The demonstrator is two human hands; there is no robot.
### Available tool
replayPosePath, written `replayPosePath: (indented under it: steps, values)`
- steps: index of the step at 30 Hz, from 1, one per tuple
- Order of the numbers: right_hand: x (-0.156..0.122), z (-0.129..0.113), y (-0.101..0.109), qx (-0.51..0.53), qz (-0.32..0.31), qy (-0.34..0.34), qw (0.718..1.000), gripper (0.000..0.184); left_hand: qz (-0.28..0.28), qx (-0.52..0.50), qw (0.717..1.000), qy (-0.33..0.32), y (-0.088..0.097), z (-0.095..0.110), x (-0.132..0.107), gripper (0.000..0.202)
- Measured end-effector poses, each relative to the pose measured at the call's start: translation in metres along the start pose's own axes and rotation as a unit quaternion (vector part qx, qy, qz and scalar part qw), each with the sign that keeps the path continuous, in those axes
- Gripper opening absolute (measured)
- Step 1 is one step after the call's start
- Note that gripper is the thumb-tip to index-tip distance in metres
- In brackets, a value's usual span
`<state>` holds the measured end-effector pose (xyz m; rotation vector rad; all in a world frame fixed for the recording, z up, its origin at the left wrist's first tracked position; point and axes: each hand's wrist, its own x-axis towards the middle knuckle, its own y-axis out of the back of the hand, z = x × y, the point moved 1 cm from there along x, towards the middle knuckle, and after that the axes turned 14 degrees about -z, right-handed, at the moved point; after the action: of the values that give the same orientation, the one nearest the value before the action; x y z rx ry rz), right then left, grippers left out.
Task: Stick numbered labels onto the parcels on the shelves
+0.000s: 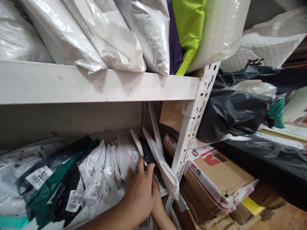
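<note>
My left hand (141, 190) reaches into the lower shelf, its back toward me, with fingers bent and the thumb near the index finger. Its fingertips are at the front edge of a white mailing bag (124, 148) with a small red-and-white label, beside a thin black parcel (146, 151). Mostly hidden behind it, my right hand (157, 193) comes from the lower right; its fingers cannot be seen. A slim white padded envelope (160, 159) leans just right of both hands, against the shelf's end.
Several labelled bags, including a green bag (48, 188) and a black bag (69, 191), stand to the left. Above runs a white shelf beam (100, 84) under more mailers. A perforated post (189, 137) separates this shelf from cardboard boxes (220, 172) and black-wrapped parcels (235, 111).
</note>
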<state>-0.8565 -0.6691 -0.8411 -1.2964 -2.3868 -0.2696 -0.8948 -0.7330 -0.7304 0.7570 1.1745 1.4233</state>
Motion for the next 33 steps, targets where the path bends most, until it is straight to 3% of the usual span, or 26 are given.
replayPosePath:
  steps: [8,18,28,33]
  values:
    - [-0.002,-0.003,0.001,0.028,0.000,-0.041,0.999,0.036,-0.021,-0.002,1.000,-0.007,0.001,-0.003,-0.001,0.064]
    - [-0.001,-0.011,0.000,0.018,-0.072,-0.035,0.997,0.038,-0.034,0.013,0.999,-0.014,-0.002,-0.007,-0.003,0.072]
    - [0.001,-0.002,-0.001,0.028,-0.064,-0.040,0.997,0.036,-0.074,0.009,0.997,0.012,0.007,0.002,-0.006,0.073]
    - [0.001,-0.008,-0.001,0.027,-0.053,-0.030,0.998,0.034,-0.065,0.012,0.998,0.011,0.006,0.005,-0.007,0.070]
